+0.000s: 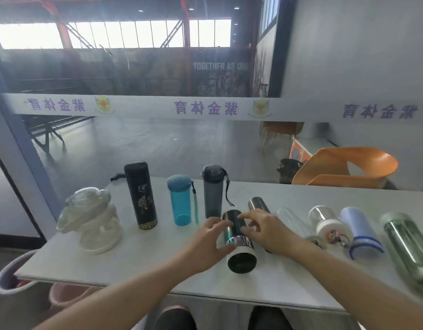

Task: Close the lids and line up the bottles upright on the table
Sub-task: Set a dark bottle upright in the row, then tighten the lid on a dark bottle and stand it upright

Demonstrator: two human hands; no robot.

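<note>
1. Fingers (226,223) of the left hand (206,244) and right hand (267,231) closed around the dark flask (237,244), which lay on its side on the tabletop (146,265), mid-front.
2. Step in hand, judged: gripping this flask to check its lid and stand it up.
3. Next move likely called for tilting it upright beside the grey bottle (212,191), blue bottle (180,201) and black flask (140,194), which stood in a row.
4. Lying bottles at right were blurred; the flask's lid seating could not be made out.
</note>
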